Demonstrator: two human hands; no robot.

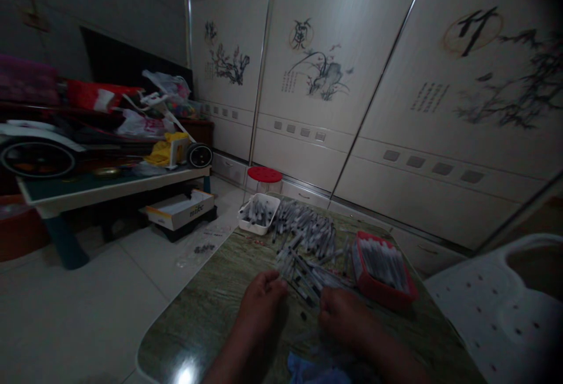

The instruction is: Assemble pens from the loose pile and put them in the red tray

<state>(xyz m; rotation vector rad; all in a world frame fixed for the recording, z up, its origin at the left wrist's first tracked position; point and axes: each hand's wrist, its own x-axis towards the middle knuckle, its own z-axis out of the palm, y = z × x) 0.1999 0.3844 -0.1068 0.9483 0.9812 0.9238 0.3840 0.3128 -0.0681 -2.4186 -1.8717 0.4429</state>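
Now you are resting your left hand and right hand knuckles-up, fingers curled, on slim grey pen pieces; their grip is unclear.

Large brushed characters are being shown on the wardrobe doors, 竹 at right, 蘭 in the middle; the smaller script is too blurred to be read.

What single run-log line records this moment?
left hand: on pens | right hand: on pens | red tray: right of pile | white tray: far end | table
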